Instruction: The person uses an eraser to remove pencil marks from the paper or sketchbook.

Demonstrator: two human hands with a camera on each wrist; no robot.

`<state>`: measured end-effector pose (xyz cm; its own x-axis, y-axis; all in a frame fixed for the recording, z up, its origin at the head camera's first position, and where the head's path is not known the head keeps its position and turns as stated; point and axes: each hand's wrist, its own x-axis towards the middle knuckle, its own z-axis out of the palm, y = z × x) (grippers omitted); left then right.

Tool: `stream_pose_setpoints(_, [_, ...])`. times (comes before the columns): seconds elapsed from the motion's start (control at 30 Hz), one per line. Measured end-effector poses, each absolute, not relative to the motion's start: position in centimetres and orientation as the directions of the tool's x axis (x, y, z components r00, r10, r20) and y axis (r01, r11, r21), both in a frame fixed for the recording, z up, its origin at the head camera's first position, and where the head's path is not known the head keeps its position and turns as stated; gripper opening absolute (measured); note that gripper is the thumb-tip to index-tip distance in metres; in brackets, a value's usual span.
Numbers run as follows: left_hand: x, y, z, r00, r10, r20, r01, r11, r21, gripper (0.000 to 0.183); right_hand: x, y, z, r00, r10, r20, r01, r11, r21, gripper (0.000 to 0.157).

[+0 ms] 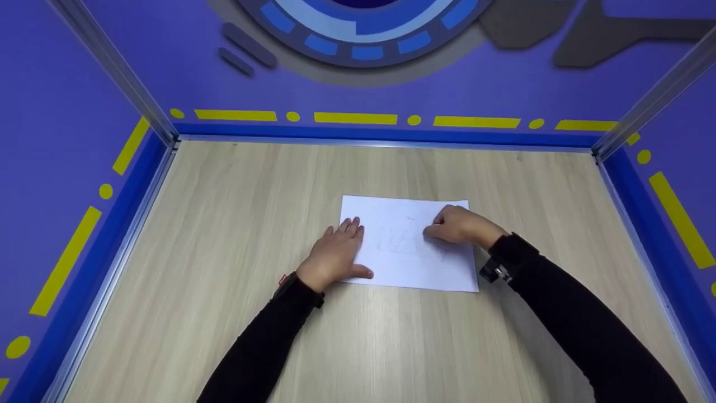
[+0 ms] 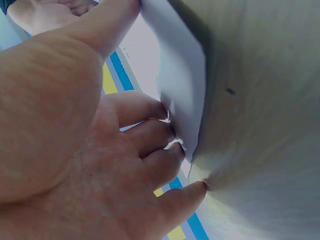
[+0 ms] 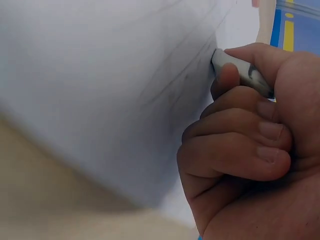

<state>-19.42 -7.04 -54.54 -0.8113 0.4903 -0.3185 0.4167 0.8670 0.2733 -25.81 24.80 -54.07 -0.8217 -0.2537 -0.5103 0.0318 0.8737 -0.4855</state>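
A white sheet of paper [image 1: 403,268] lies on the table, with faint smudged pencil lines [image 3: 175,80] across it. My left hand [image 1: 334,254] rests on the sheet's left side with its fingers extended; in the left wrist view the paper's edge lifts a little by the fingertips. Over the right part of the sheet, my right hand [image 1: 456,225] pinches a small whitish eraser [image 3: 242,67] between thumb and index finger, its end against the paper. The other fingers curl into the palm. From the head view the eraser is hidden by the hand.
The wood-grain table [image 1: 251,184] is bordered by metal rails and blue panels with yellow dashes [image 1: 355,118] at the back and both sides. A small dark speck [image 1: 411,218] shows on the sheet's upper part. Both wrists wear black bands.
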Motion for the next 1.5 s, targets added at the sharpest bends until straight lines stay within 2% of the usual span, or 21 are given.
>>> stream_pose_setpoints(0.2, [-19.2,-7.0,-54.6,-0.809,0.490,-0.323,0.412,0.866,0.282,0.109,-25.1,27.6,-54.4,-0.823,-0.237,-0.517,0.043,0.880,-0.473,0.052])
stream_pose_setpoints(0.37, [-19.3,-7.1,-54.4,-0.815,0.489,-0.312,0.409,0.866,0.288,0.109,-25.0,27.8,-53.8,-0.819,-0.248,-0.518,0.017,0.892,-0.453,0.052])
stream_pose_setpoints(0.83, [-19.0,-7.3,-54.0,-0.819,0.485,-0.305,0.407,0.867,0.287,0.110,-25.1,20.1,-52.4,-0.787,-0.389,-0.478,-0.117,0.856,-0.504,0.052])
stream_pose_setpoints(1.07, [-19.1,-7.3,-54.2,-0.821,0.496,-0.282,0.421,0.860,0.288,0.109,-25.8,15.0,-52.6,-0.816,-0.380,-0.436,-0.151,0.868,-0.473,0.047])
stream_pose_setpoints(1.1, [-19.2,-7.3,-54.2,-0.821,0.500,-0.277,0.424,0.858,0.289,0.109,-26.4,14.8,-53.9,-0.816,-0.387,-0.429,-0.162,0.866,-0.474,0.047])
stream_pose_setpoints(1.27, [-19.3,-7.2,-54.3,-0.825,0.499,-0.264,0.426,0.857,0.289,0.109,-26.9,14.0,-54.4,-0.811,-0.368,-0.455,-0.153,0.883,-0.443,0.042])
stream_pose_setpoints(1.33, [-19.3,-7.2,-54.3,-0.827,0.491,-0.273,0.418,0.862,0.286,0.110,-26.5,14.0,-53.3,-0.807,-0.351,-0.474,-0.132,0.891,-0.435,0.041])
stream_pose_setpoints(1.5, [-19.3,-7.1,-54.5,-0.819,0.488,-0.303,0.413,0.867,0.279,0.111,-26.5,15.9,-53.9,-0.792,-0.322,-0.519,-0.082,0.898,-0.433,0.038])
